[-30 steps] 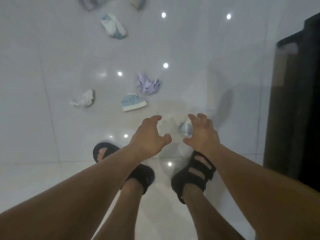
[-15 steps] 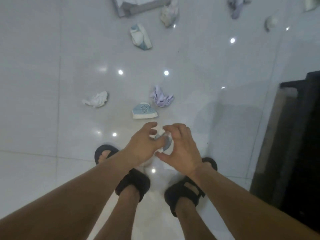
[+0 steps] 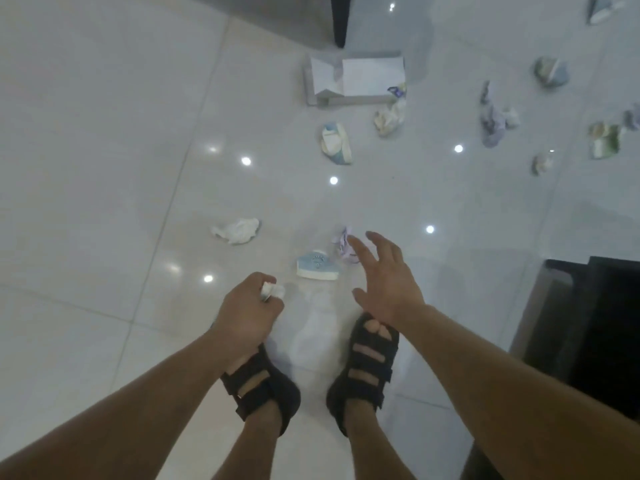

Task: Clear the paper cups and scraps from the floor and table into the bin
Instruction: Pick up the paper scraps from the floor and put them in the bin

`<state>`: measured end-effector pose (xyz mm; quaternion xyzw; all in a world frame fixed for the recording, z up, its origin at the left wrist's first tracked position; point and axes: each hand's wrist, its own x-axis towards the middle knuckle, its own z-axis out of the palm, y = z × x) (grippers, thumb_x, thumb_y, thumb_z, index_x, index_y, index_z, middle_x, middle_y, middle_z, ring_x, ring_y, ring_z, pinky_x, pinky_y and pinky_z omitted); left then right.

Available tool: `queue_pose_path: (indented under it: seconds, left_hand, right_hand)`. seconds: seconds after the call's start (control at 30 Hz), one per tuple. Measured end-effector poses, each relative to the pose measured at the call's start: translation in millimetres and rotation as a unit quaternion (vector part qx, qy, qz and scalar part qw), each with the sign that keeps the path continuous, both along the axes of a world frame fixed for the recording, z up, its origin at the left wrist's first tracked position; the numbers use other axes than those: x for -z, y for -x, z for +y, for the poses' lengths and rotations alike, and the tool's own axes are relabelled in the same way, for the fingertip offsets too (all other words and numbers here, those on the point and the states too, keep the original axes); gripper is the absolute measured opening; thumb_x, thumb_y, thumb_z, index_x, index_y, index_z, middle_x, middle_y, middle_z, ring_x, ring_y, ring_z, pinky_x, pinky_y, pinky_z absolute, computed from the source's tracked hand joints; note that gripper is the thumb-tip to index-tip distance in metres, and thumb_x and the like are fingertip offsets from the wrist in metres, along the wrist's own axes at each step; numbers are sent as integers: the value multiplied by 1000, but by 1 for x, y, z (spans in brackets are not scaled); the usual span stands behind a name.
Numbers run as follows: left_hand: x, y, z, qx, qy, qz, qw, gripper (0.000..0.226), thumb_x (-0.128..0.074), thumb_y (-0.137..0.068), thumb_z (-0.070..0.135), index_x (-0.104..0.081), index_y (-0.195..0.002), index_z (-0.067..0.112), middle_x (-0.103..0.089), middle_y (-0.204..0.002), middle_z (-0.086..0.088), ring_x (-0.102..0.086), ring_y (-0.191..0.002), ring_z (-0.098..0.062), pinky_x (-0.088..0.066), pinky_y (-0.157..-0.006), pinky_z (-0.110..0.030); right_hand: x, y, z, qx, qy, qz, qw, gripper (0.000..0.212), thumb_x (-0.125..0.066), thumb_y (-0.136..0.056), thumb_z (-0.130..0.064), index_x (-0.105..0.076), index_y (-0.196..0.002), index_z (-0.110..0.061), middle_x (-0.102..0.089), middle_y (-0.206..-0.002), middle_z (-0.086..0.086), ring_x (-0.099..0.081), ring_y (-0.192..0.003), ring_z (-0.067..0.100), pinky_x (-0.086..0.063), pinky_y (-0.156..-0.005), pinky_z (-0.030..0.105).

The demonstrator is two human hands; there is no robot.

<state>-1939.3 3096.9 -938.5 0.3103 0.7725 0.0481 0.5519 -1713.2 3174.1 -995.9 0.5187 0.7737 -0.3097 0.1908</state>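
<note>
My left hand grips a small crumpled paper cup above the white tiled floor. With its fingers spread, my right hand hovers just right of a flattened blue paper cup and partly covers a purple paper scrap. A white crumpled tissue lies to the left. Farther off lie another crushed blue cup and a cream paper wad, near a grey box bin lined with white paper.
Several more scraps and crushed cups are scattered at the upper right. A dark piece of furniture stands at the right edge, and a black leg at the top. My sandalled feet stand below my hands.
The small cup passed from between both hands into my left hand alone. My right hand let go and reached forward toward the purple scrap. The view tilted up, showing the bin.
</note>
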Motion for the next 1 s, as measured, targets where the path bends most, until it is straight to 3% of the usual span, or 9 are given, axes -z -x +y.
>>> queue_pose_path:
  seconds: [0.2, 0.33, 0.43, 0.5, 0.57, 0.6, 0.67, 0.8, 1.0]
  left_hand:
    - [73, -4, -25, -45, 2, -6, 999, 26, -55, -91, 21, -52, -116, 28, -57, -91, 12, -53, -77, -3, -34, -58, -14]
    - [94, -4, -44, -51, 20, -14, 998, 28, -54, -89, 30, -51, -117, 34, -59, -90, 14, -58, -78, -7, -46, -66, -21]
    - [81, 2, -48, -57, 40, -2, 998, 31, -53, -85, 40, -50, -116, 41, -62, -97, 12, -61, -86, -12, -52, -83, -38]
    - [59, 6, -40, -80, 26, -7, 996, 32, -55, -88, 33, -51, -120, 33, -63, -105, 6, -59, -90, -13, -50, -84, -28]
    - [30, 13, -25, -102, -1, -13, 995, 32, -56, -91, 21, -53, -123, 22, -62, -107, 1, -56, -86, -11, -41, -66, -6]
    - [11, 19, -16, -112, -14, -11, 994, 31, -55, -91, 18, -54, -122, 20, -60, -106, 2, -55, -85, -11, -37, -59, -2]
    - [-33, 33, 2, -126, -39, 4, 991, 28, -54, -91, 17, -54, -119, 16, -57, -102, 3, -53, -88, -13, -36, -57, -4]
    - [-135, 60, 22, -146, -79, 8, 986, 31, -53, -93, 20, -53, -123, 13, -60, -118, -3, -57, -100, -20, -45, -85, -25]
    - [-286, 84, -11, -170, -125, 48, 976, 33, -55, -93, 29, -51, -126, 26, -65, -103, 3, -62, -87, -14, -50, -78, -27]
  right_hand:
    - [86, 13, 32, -100, 12, -67, 993, 91, -65, -83, -13, -11, -151, -38, 5, -161, -4, -1, -147, 25, -39, -105, 44]
    - [110, 11, 25, -105, -28, -45, 993, 62, -62, -80, -5, -45, -133, -32, -25, -146, 6, -34, -126, 31, -52, -84, 43]
    - [99, 12, 17, -34, -5, -33, 999, 56, -65, -79, -6, -52, -130, -26, -33, -136, 6, -44, -117, 28, -53, -83, 38]
    - [73, 16, 17, -17, 5, -28, 999, 60, -68, -79, -12, -49, -134, -26, -32, -136, 3, -44, -118, 25, -51, -83, 35]
    - [37, 25, 22, -16, 2, -12, 1000, 63, -69, -78, -17, -46, -135, -27, -30, -139, 2, -45, -119, 25, -51, -83, 34]
    - [16, 32, 25, -7, 0, -2, 1000, 64, -70, -77, -18, -46, -135, -28, -30, -139, 2, -46, -118, 26, -51, -83, 35]
    - [-31, 49, 32, 17, 2, 18, 1000, 66, -71, -76, -19, -45, -136, -29, -31, -139, 2, -51, -114, 27, -53, -84, 36]
    - [-141, 89, 44, 36, -4, 75, 997, 67, -70, -74, -22, -45, -135, -30, -31, -139, 0, -54, -111, 25, -50, -82, 31]
    - [-315, 137, 46, -15, -4, 134, 991, 68, -67, -72, -25, -45, -135, -36, -28, -139, -9, -55, -109, 14, -44, -74, 22]
